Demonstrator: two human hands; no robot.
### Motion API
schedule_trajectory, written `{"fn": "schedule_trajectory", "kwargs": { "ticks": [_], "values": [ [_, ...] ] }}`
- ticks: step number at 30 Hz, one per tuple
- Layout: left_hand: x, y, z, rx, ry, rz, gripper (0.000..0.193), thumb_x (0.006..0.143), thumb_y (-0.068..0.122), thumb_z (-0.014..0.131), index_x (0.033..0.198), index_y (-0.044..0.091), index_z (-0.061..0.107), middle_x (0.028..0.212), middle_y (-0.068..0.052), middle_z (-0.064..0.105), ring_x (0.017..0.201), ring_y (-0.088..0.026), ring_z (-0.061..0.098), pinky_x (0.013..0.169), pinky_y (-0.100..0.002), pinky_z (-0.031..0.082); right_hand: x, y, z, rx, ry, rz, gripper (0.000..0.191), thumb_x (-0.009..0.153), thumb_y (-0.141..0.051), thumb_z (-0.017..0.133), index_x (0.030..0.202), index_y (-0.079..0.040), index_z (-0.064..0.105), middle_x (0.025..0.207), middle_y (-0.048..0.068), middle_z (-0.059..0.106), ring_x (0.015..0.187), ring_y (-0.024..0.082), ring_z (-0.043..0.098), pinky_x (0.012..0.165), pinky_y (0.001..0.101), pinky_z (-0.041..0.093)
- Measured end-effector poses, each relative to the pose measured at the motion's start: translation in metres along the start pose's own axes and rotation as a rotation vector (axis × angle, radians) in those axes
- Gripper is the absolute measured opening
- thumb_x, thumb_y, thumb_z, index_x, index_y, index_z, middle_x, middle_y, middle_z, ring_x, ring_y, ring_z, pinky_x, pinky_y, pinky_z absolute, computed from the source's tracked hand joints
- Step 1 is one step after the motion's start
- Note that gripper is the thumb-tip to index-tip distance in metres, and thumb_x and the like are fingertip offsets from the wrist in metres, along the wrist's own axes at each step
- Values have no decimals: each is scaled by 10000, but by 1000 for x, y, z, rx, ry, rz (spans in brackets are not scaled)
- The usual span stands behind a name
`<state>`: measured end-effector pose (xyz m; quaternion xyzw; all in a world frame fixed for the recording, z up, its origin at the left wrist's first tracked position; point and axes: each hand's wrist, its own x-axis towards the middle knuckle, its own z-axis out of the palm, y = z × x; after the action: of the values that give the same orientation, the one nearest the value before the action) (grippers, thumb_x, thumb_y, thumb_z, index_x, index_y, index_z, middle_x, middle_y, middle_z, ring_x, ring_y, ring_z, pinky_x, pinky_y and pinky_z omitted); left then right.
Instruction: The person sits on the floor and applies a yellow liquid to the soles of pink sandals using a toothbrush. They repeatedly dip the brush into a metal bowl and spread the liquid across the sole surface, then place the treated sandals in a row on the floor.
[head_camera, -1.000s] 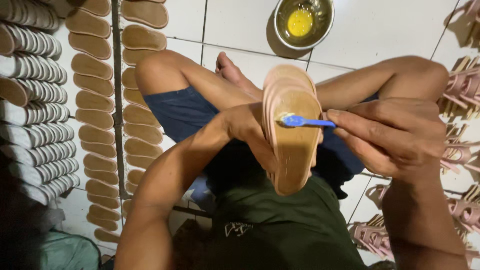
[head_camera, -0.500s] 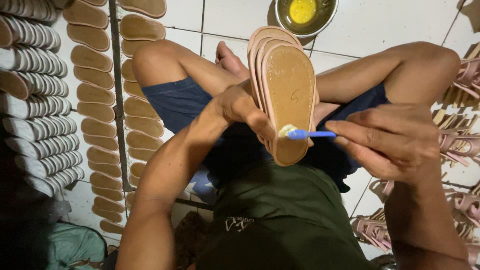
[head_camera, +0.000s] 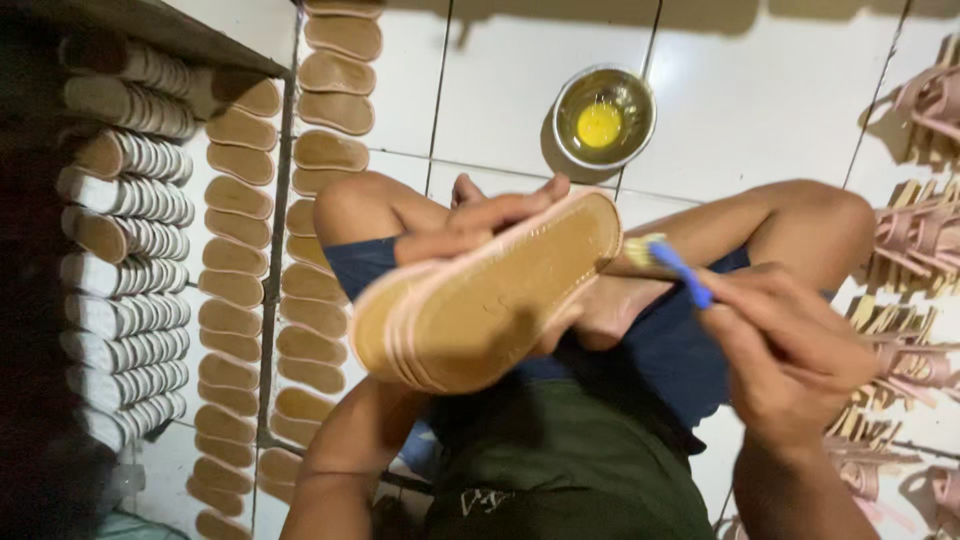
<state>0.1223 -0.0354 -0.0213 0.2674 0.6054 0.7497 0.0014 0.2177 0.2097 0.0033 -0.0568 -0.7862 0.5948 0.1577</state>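
Clearly a gluing step is in hand: the left hand is clenched around a small stack of pink-edged shoe soles, its fingers curled over the upper edge, holding the stack tilted across the middle of the frame with the tan face of the top sole turned up towards the camera. The right hand, at the right of the frame, has its grip closed on a blue-handled brush, whose pale bristles sit just beside the toe end of the top sole, barely off its edge. A metal bowl of yellow adhesive stands on the white tiled floor near the top centre, well apart from the brush. Rows of tan soles lie along the left, and pink strapped uppers crowd the right edge. By my judgement, the following move calls for steady, even brushing along the sole's rim while the stack is kept from slipping.
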Motion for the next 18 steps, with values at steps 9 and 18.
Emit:
{"fn": "schedule_trajectory", "kwargs": {
  "ticks": [9,18],
  "values": [
    [-3,-21,38,200,371,331,420,1030,293,639,1261,89,354,1349,-244,613,1307,-393,662,1332,-443,231,0,-39,51,-156,-89,-150,212,951,87,726,1162,73,728,916,150,707,729,142,635,593,216,453],
    [-22,-3,-54,-621,125,-429,352,898,129,765,1222,25,672,1367,-219,630,1326,-313,634,1147,-459,499,-6,18,50,837,-203,101,215,1039,-52,668,1198,81,724,898,92,664,725,136,576,657,246,466]
  ]
}}
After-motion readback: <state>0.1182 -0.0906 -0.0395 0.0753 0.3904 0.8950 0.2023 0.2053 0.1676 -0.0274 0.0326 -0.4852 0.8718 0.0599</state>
